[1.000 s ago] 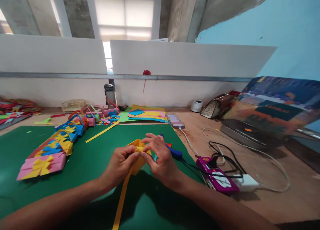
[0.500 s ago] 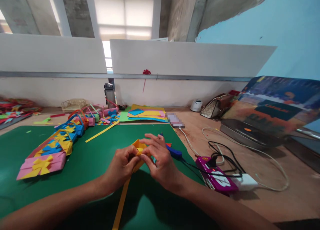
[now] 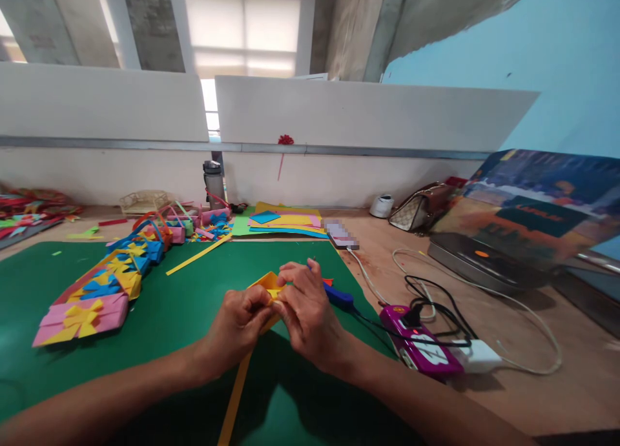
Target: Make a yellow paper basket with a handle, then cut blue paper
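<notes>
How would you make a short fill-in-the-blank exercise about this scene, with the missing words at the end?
The left hand and right hand hold folded yellow paper above a smooth ____ mat.
The pink folded-paper piece nearest the camera bears a paper bow coloured ____.
In this view, the brown-and-beige patterned handbag stands to the ____ of the small white container.
Missing words: green; yellow; right.

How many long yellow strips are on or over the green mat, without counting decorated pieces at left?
2: the far strip lies at the back of the mat; the near strip runs below the left hand. Others may be hidden.
</notes>
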{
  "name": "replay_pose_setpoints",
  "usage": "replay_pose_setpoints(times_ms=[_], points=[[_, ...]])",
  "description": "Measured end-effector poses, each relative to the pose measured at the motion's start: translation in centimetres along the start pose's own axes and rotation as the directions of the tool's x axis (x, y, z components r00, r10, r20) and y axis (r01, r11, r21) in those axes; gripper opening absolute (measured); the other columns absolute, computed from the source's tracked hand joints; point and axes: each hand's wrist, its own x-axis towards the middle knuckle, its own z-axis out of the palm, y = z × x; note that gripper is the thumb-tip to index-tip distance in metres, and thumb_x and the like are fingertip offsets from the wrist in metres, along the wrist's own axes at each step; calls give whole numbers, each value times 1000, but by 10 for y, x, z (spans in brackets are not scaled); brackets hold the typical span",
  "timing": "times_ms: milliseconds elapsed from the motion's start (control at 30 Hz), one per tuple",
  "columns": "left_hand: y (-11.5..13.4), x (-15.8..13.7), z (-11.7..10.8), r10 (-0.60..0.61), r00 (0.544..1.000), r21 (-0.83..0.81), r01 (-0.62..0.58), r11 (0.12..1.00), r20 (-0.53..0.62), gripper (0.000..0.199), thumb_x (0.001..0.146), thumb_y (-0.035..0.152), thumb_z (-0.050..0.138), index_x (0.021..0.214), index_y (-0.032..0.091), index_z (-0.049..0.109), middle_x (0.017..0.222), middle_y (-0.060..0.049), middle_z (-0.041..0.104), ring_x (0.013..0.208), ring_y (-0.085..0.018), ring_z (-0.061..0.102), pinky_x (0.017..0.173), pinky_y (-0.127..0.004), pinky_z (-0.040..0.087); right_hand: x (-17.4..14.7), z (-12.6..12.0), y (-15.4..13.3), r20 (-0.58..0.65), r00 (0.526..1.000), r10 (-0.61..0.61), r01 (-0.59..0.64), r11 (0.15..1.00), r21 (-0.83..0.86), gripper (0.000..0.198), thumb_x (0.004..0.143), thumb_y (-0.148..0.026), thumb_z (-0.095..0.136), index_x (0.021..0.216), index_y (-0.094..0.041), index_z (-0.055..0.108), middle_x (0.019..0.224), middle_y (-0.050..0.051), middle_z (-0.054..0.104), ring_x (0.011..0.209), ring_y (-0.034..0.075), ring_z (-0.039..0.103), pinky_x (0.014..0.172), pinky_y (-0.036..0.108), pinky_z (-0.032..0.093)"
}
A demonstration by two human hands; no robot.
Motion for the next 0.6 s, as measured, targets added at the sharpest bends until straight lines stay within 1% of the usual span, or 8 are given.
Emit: replay_pose_setpoints(times_ms=[100, 267, 333, 400, 467, 500, 600], points=[[0, 1, 1, 11, 1000, 2, -12, 1000, 19, 19, 78, 25, 51, 62, 15, 53, 54, 2, 51, 51, -9, 44, 51, -20, 33, -1, 2, 0, -9, 1000, -28, 28, 1000, 3, 15, 81, -8, 39, 73, -17, 47, 93, 8, 57, 103, 20, 51, 98, 45, 22], [-2, 2, 1, 21, 999, -20, -21, 1000, 38, 21, 80, 26, 49, 65, 14, 57, 57, 1, 55, 53, -9, 46, 52, -20, 34, -1, 5, 3, -7, 1000, -26, 26, 1000, -7, 13, 81, -10, 40, 73, -18, 45, 95, 9, 57, 104, 21, 50, 97, 45, 21], [-2, 3, -1, 14, 999, -21, -13, 1000, 44, 21, 80, 25, 48, 69, 14, 60, 60, 0, 58, 54, -10, 47, 53, -20, 35, -1, 5, 5, -2, 1000, -14, 14, 1000, -10, 13, 81, -10, 40, 73, -18, 45, 95, 9, 58, 105, 21, 50, 97, 45, 20], [-2, 4, -2, -12, 999, -64, 14, 998, 39, 21, 81, 26, 46, 74, 14, 63, 63, -1, 60, 55, -10, 49, 55, -20, 35, -1, 6, 8, 11, 1000, 18, -18, 1000, -4, 12, 82, -11, 41, 73, -19, 46, 96, 9, 58, 105, 21, 50, 97, 46, 20], [-1, 5, -3, -81, 996, -174, 84, 981, 24, 21, 80, 28, 47, 78, 15, 64, 65, 0, 61, 57, -10, 49, 55, -20, 36, -1, 7, 12, 20, 997, 75, -76, 997, 18, 13, 82, -12, 42, 73, -19, 46, 96, 8, 58, 104, 21, 50, 97, 46, 20], [-1, 6, -3, -135, 990, -252, 138, 958, 27, 20, 79, 29, 49, 80, 15, 63, 66, 0, 61, 57, -10, 49, 54, -20, 36, -1, 8, 15, 23, 993, 112, -113, 993, 35, 13, 82, -12, 42, 72, -19, 46, 95, 7, 58, 103, 21, 51, 96, 46, 20], [-1, 10, -3, -322, 944, -477, 318, 820, 75, 21, 70, 33, 59, 80, 14, 60, 66, 1, 60, 57, -10, 50, 53, -20, 37, 0, 10, 21, 29, 975, 221, -223, 970, 97, 12, 82, -14, 45, 71, -19, 46, 94, 5, 58, 99, 19, 52, 94, 45, 24]])
